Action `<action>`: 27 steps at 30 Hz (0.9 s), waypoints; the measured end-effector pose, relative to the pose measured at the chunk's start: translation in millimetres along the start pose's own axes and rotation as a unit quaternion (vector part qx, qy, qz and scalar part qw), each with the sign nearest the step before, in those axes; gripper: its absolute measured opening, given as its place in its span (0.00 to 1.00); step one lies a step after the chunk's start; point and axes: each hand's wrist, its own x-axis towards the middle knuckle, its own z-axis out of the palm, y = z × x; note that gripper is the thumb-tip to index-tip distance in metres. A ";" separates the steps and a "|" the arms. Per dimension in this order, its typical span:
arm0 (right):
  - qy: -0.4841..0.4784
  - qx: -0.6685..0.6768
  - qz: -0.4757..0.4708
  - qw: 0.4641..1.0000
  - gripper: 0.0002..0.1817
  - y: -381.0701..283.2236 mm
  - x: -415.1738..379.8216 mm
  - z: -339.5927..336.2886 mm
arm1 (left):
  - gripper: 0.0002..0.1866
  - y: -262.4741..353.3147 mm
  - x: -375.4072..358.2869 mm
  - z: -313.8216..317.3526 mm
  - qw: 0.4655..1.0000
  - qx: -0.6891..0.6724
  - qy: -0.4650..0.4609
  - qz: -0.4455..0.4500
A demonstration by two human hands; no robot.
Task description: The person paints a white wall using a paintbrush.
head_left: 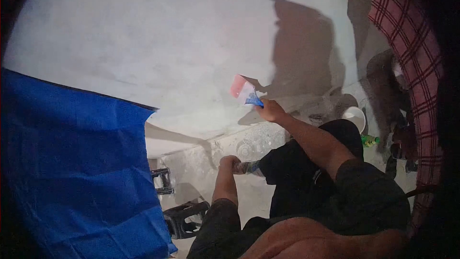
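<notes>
Dark sleeves and a bent knee (306, 172) fill the bottom of the view, close under the camera. Largest beyond them is the pale wall (167, 43), with a blue tarp (72, 163) hanging across its left side, seemingly as a cover. The right hand (270, 111) is raised to the wall, fingers closed narrowly round a blue handle, pressing a pink-and-white flat tool (243, 91) against the surface at a tilt. The left hand (231, 164) sits lower near the knee, curled round a clear plastic bottle (254, 147), apparently kept ready. A white bowl (355, 116) rests on the floor to the right.
</notes>
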 end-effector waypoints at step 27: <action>0.065 0.047 -0.226 0.971 0.24 -178.7 57.7 -45.6 | 0.25 21.3 -135.8 55.9 0.971 0.113 0.171 0.126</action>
